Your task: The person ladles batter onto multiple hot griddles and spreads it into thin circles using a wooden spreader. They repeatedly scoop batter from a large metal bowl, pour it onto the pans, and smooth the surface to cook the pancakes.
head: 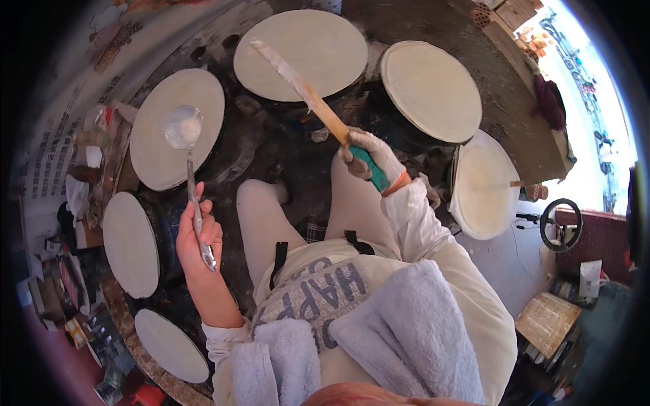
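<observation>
My left hand (199, 228), bare, grips the handle of a metal ladle (184, 127). The ladle's bowl, with some pale stuff in it, is over the left round griddle, which is covered by a pale sheet of batter (152, 147). My right hand (373, 160) wears a whitish glove with a green part and is closed on a wooden scraper stick (325, 114), its far end coated in pale residue. That end is above the top round griddle's pale sheet (325, 51). Whether the stick touches the sheet I cannot tell.
Further pale-topped round griddles stand in a ring around me: upper right (431, 91), right (485, 188), left (131, 243) and lower left (171, 345). A small stick (516, 183) lies at the right one's rim. Bags and containers stand at far left, a wooden board (548, 325) at lower right.
</observation>
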`<state>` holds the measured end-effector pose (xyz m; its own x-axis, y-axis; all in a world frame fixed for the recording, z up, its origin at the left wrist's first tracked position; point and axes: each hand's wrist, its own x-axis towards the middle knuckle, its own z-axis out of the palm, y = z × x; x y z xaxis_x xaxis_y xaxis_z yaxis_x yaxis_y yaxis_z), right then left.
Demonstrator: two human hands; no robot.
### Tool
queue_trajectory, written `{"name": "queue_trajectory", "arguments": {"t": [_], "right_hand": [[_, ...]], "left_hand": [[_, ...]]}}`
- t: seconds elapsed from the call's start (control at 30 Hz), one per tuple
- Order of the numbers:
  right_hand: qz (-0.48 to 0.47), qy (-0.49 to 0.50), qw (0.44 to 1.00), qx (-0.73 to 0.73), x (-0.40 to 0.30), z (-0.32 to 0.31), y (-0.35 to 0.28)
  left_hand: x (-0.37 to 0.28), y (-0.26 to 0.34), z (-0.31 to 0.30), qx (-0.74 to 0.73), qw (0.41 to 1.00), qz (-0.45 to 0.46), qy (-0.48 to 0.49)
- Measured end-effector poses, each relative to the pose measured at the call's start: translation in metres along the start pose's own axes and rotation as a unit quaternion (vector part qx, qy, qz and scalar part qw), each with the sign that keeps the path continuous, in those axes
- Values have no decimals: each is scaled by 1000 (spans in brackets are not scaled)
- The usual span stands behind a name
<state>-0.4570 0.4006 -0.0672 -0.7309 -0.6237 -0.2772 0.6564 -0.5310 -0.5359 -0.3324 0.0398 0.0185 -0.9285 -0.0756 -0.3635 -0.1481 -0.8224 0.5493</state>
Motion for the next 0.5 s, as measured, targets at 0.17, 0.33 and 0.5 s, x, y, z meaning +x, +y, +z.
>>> {"name": "queue_trajectory", "arguments": {"t": [0.17, 0.33, 0.5], "right_hand": [[-8, 21, 998, -59, -49, 46, 8], [37, -25, 999, -30, -78, 82, 25], [58, 25, 996, -66, -103, 103, 47]], "left_hand": [[4, -45, 8, 50, 997, -56, -7], [-1, -82, 37, 115, 981, -143, -66], [-6, -112, 55, 202, 967, -143, -62]]}}
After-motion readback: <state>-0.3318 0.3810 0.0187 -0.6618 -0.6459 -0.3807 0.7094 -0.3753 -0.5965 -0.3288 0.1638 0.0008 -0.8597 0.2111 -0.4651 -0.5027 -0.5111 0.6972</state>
